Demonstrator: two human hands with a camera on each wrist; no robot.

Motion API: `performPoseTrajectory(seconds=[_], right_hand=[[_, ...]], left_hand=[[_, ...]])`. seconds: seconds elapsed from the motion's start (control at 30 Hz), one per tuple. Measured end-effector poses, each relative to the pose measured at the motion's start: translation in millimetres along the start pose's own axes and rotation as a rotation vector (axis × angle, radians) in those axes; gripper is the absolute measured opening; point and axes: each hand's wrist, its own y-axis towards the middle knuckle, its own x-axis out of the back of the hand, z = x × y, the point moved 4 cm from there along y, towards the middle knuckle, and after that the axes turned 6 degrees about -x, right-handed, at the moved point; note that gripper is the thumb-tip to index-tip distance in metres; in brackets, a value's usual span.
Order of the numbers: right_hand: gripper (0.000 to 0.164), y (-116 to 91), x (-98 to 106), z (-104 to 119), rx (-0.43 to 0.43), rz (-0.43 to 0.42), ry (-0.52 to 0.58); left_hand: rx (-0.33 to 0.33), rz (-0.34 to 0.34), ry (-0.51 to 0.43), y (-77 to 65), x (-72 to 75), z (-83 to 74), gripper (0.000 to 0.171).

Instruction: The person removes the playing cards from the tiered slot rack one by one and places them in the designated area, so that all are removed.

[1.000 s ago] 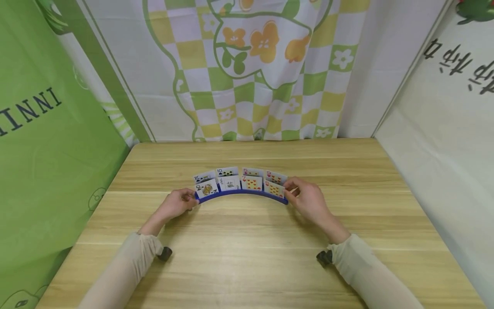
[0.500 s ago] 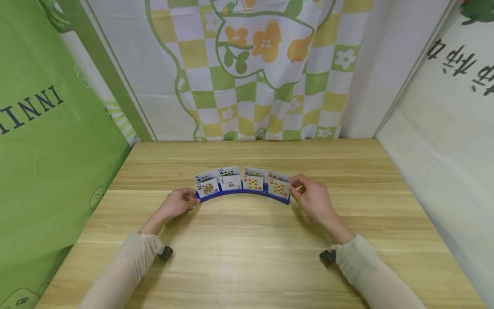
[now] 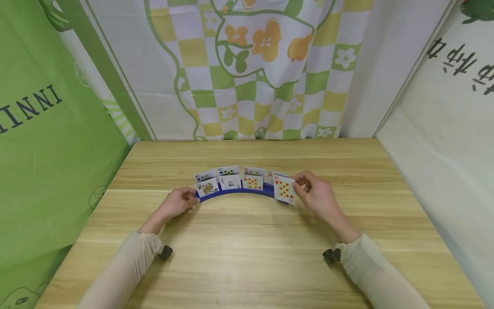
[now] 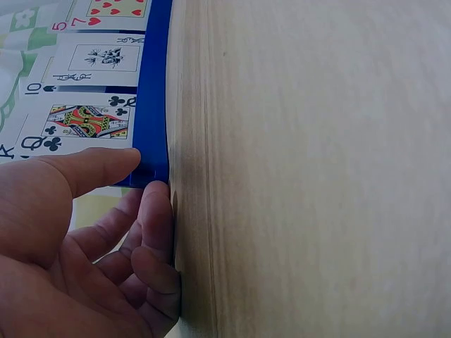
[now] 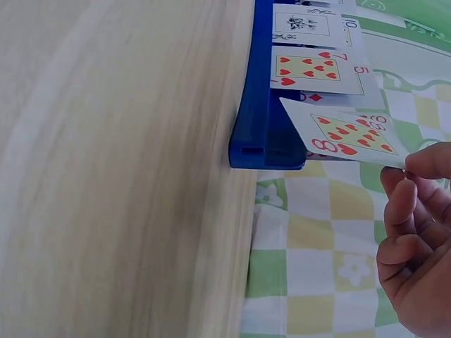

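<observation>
A curved blue card holder [image 3: 235, 191] stands on the table with playing cards in two rows. My left hand [image 3: 177, 203] grips its left end, thumb on the front beside the queen of clubs [image 4: 84, 121]. Between thumb and fingertips, my right hand [image 3: 317, 193] pinches the eight of hearts [image 3: 284, 189] by its right edge. That card is tilted and out of the front slot at the holder's right end; in the right wrist view it overhangs the blue rail [image 5: 264, 141]. The joker [image 3: 230, 182] and seven of hearts [image 3: 252, 183] stand in the front row.
Behind them are a king [image 3: 204, 175], a black ten [image 3: 228, 170], a red five [image 3: 253, 171] and a partly hidden red nine [image 3: 271, 174]. The wooden table [image 3: 239, 262] meets a checked curtain [image 3: 266, 98] at the back, with cloth walls on both sides.
My right hand has drawn the eight of hearts out of its slot, up and slightly right toward me, uncovering the blue rail there. The left hand has stayed on the holder's end.
</observation>
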Motion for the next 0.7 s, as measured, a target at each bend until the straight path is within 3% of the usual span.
performPoseTrajectory(seconds=[0.7], right_hand=[[0.016,-3.0,15.2,-6.7,-0.057,0.009,0.032]], left_hand=[[-0.007,-0.002,0.024,-0.7,-0.3,-0.3,0.04]])
